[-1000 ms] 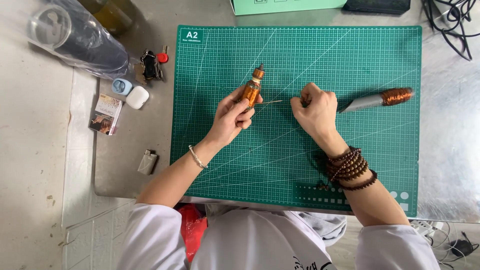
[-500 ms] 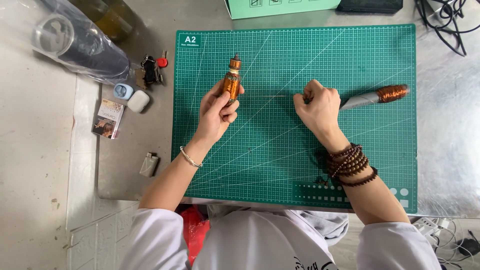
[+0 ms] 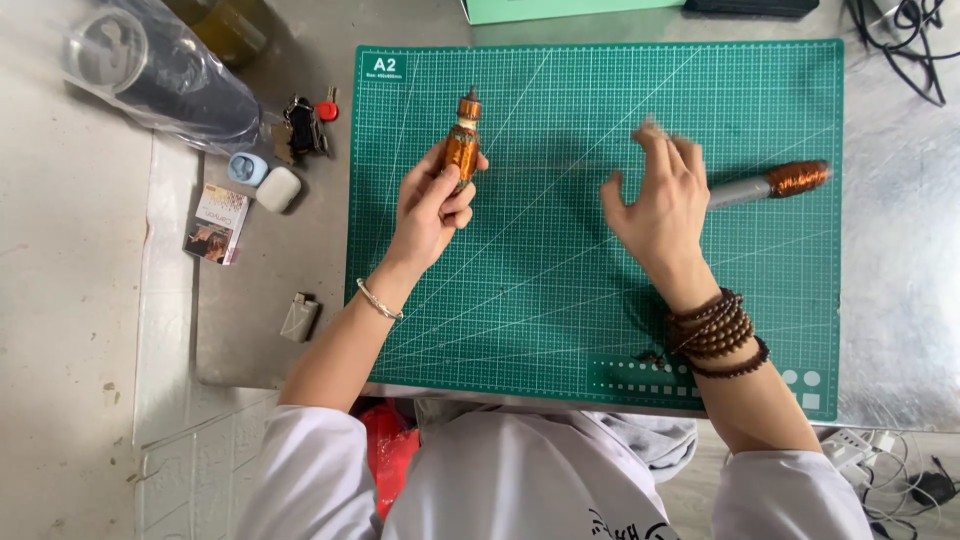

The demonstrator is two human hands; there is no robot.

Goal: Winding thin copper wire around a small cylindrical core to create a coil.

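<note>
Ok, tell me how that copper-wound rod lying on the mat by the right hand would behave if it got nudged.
The copper-wound rod is round and slim, lying flat on the cutting mat, so it would probably roll sideways rather than slide. Its wound end looks thicker than the grey shaft, so it may curve as it rolls. The metal winding suggests it is fairly heavy for its size and stiff.

Bright, even daylight, soft and diffuse. Shadows faint: dim patch on green cutting mat [image 3: 600, 300] below each hand, darker strip under near desk [image 3: 250, 340] edge. Mild sheen on grey metal surface at right; glare on clear plastic tube [image 3: 150, 75] far left. Right hand [image 3: 660, 200] motion-blurred, fingers [image 3: 655, 140] smeared at tips. Left hand [image 3: 435, 205] sharp. Mat grid lines crisp throughout. Slight wide-angle bend at mat edges.
</note>
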